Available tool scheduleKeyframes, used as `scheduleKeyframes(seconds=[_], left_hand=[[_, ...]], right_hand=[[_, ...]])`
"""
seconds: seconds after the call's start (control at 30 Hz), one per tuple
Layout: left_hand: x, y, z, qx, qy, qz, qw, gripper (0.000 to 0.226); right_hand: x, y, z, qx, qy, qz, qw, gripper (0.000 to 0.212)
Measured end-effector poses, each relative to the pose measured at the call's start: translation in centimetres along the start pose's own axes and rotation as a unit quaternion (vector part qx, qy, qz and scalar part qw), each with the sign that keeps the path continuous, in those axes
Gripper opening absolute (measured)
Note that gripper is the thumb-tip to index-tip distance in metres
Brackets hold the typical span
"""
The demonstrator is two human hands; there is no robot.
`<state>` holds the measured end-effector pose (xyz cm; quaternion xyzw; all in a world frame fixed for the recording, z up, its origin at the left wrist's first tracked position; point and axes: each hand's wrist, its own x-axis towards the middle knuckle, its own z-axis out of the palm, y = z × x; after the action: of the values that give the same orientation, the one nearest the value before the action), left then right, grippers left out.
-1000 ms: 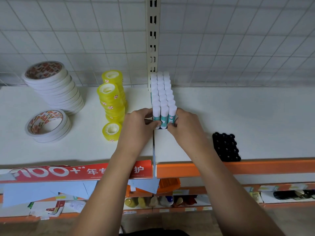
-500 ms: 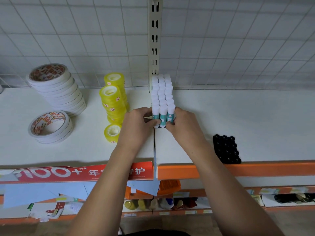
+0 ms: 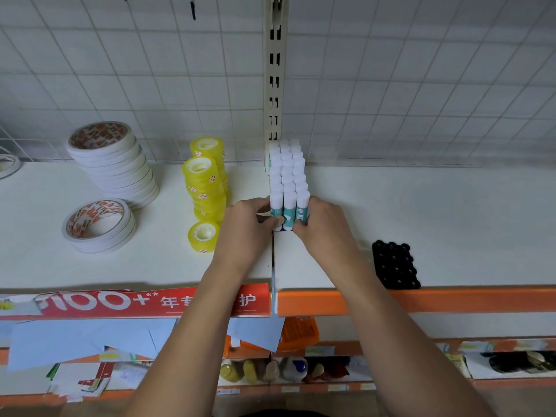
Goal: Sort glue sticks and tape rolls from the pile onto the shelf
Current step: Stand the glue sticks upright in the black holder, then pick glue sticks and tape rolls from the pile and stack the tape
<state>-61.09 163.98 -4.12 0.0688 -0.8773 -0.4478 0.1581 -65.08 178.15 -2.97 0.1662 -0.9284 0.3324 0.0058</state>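
**Head view.** Glue sticks (image 3: 287,182) stand upright, long axes vertical, in a three-wide block running from the post (image 3: 274,70) toward the front edge of the shelf (image 3: 421,212). The left hand (image 3: 246,227) and right hand (image 3: 319,227) flank the front row, fingers curled on its outer sticks and pinching it between them. Both are equally near. Left of the block is yellow tape (image 3: 206,188), close by, then white tape (image 3: 114,164). Right of it, well apart, is a black tray (image 3: 394,267). Further rows would probably go in front.
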Motion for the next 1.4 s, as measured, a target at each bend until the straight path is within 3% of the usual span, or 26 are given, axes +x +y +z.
scheduleKeyframes(seconds=[0.27,0.4,0.5,0.6,0.7,0.83,1.1,1.4], left_hand=[[0.2,0.4,0.3,0.036,0.003,-0.015,0.999,0.028],[-0.8,1.1,0.3,0.143,0.032,-0.038,0.989,0.025],[-2.0,2.6,0.5,0.201,0.055,0.004,0.978,0.020],[-3.1,4.5,2.2,0.241,0.032,0.044,0.969,0.021],[-3.9,5.6,4.6,0.213,-0.027,0.063,0.975,0.023],[-4.6,5.7,6.6,0.203,-0.066,0.078,0.974,0.024],[-5.5,4.6,4.7,0.234,-0.021,0.057,0.970,0.021],[-6.8,1.6,-0.6,0.263,0.010,-0.029,0.964,0.017]], right_hand=[[0.7,0.0,-0.3,0.012,-0.012,0.019,1.000,0.022],[-0.1,0.4,-1.0,-0.001,-0.033,0.033,0.999,0.026],[-1.3,1.7,-2.3,-0.028,-0.012,0.038,0.999,0.040],[-3.0,3.4,-4.2,-0.051,0.014,0.050,0.997,0.038],[-4.8,5.3,-6.0,-0.107,0.033,0.080,0.990,0.035],[-6.9,7.2,-7.6,-0.162,0.011,0.141,0.977,0.034],[-7.4,5.3,-5.4,-0.120,-0.014,0.075,0.990,0.037],[-6.4,-0.5,0.2,-0.090,-0.018,0.010,0.996,0.038]])
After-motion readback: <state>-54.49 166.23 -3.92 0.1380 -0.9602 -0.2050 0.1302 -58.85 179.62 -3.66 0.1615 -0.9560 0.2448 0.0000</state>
